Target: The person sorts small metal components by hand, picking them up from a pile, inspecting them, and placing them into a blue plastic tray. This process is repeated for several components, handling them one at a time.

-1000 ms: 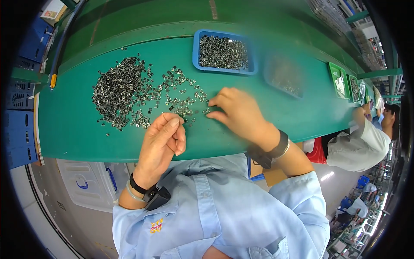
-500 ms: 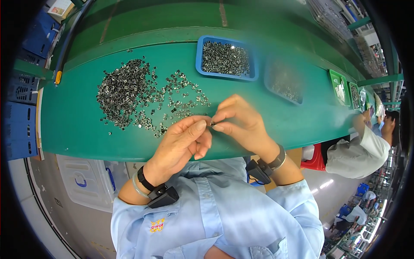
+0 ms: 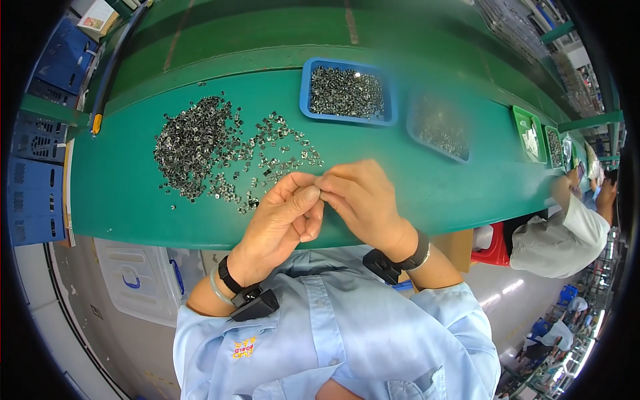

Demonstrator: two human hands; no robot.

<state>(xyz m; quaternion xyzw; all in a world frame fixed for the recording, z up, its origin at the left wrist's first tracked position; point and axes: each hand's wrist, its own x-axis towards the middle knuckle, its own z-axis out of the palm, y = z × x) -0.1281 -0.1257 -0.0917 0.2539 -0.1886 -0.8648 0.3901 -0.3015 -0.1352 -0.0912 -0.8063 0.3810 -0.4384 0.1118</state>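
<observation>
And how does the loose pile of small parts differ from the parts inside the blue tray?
The loose pile lies directly on the green table, while the tray parts sit in the blue tray.
The loose pile scatters out toward the right; the tray parts stay within a rectangular rim.
Both are many small, dark, shiny pieces.

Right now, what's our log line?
left hand and right hand: fingertips together, grip hidden | metal pieces: heaped on table | blue tray: holds pieces
</observation>
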